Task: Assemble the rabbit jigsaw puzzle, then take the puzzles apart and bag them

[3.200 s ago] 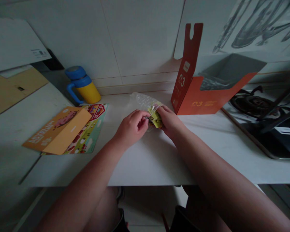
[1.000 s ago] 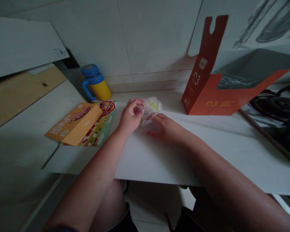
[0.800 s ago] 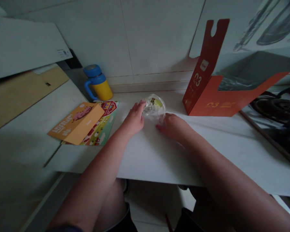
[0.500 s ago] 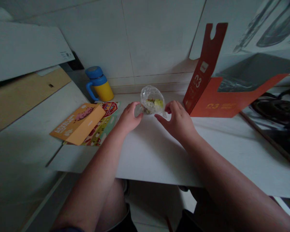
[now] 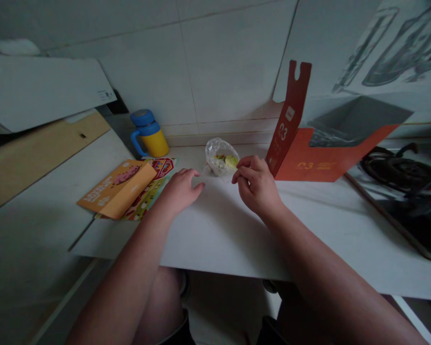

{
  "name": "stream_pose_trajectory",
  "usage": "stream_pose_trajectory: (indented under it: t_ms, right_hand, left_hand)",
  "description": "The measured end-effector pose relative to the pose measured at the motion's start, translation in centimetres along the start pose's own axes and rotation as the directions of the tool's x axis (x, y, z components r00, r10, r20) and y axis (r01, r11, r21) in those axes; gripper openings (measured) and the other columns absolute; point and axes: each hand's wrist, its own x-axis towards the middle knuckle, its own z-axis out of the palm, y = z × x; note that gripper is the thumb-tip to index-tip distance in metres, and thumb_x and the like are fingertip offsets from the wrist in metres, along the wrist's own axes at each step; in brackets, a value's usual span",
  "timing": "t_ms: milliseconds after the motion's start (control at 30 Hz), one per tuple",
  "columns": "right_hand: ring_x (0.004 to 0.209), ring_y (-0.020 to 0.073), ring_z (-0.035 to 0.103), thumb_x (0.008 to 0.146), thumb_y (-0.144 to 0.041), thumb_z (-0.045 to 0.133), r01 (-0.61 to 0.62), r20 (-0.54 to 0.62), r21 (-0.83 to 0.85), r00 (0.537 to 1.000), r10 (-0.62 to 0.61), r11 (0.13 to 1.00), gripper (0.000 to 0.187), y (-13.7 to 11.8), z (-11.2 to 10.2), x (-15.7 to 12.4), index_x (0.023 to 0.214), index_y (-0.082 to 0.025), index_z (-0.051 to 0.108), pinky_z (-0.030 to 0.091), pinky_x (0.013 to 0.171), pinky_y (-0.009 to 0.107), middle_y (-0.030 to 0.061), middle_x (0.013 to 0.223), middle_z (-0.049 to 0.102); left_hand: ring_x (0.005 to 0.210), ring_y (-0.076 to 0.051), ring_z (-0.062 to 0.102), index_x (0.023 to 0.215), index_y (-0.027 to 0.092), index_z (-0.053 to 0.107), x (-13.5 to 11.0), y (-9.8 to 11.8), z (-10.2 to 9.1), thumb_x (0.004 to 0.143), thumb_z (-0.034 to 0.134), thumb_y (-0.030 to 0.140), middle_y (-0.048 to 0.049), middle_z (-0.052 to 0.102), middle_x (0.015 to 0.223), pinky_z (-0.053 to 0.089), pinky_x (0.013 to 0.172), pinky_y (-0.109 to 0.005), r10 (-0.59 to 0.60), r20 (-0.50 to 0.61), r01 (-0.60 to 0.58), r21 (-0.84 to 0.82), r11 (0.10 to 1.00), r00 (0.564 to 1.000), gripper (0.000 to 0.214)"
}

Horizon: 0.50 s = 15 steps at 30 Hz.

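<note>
A small clear plastic bag point(image 5: 220, 157) with yellow and dark pieces inside sits on the white counter point(image 5: 237, 230) near the wall. My left hand point(image 5: 179, 189) lies flat on the counter just left of the bag, fingers stretched out, holding nothing. My right hand point(image 5: 255, 184) hovers right beside the bag with thumb and forefinger pinched together; whether something tiny sits in the pinch is too small to tell.
An orange box point(image 5: 117, 188) lies on a colourful printed sheet point(image 5: 153, 184) at the left. A yellow mug with a blue lid point(image 5: 149, 134) stands by the wall. An orange cardboard stand point(image 5: 301, 148) is at the right, a gas hob point(image 5: 398, 177) beyond it.
Both hands have let go of the plastic bag, which now rests on the counter by the wall. My left hand has flattened on the counter, and my right hand has pinched shut.
</note>
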Motion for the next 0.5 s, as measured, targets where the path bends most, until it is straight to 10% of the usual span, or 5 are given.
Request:
stream_pose_trajectory:
  t_ms: [233,367,500]
  right_hand:
    - [0.123,0.0315,0.057,0.096,-0.023,0.063,0.008,0.156,-0.042,0.988,-0.001,0.999,0.018,0.2,1.0,-0.5,0.108,-0.022,0.077,0.047,0.108,0.051,0.0146,0.136,0.058]
    - [0.127,0.0323,0.057,0.097,-0.027,0.065,-0.002,0.236,-0.059,0.972,0.016,0.998,0.022,0.8,1.9,-1.0,0.115,-0.023,0.076,0.048,0.111,0.052,0.0154,0.145,0.055]
    - [0.132,0.0344,0.055,0.098,-0.029,0.065,-0.006,0.32,-0.089,0.947,0.034,0.996,0.027,1.6,2.8,-1.4,0.123,-0.024,0.075,0.048,0.112,0.054,0.0151,0.154,0.051]
  left_hand:
    - [0.145,-0.04,0.053,0.147,0.008,0.055,-5.5,-8.2,-6.3,0.096,0.063,0.052,-0.0251,0.056,0.157,0.039,0.122,-0.05,-0.284,-0.03,0.266,0.462,0.846,0.958,0.068]
    - [0.134,-0.042,0.061,0.157,0.01,0.045,-7.3,-14.0,-9.1,0.086,0.068,0.066,-0.0237,0.062,0.151,0.045,0.114,-0.052,-0.513,0.015,0.418,0.561,0.715,0.858,0.093]
    - [0.133,-0.045,0.059,0.15,0.0,0.047,-9.6,-16.8,-9.7,0.089,0.058,0.066,-0.031,0.062,0.143,0.044,0.114,-0.054,-0.494,-0.008,0.383,0.642,0.664,0.87,0.091]
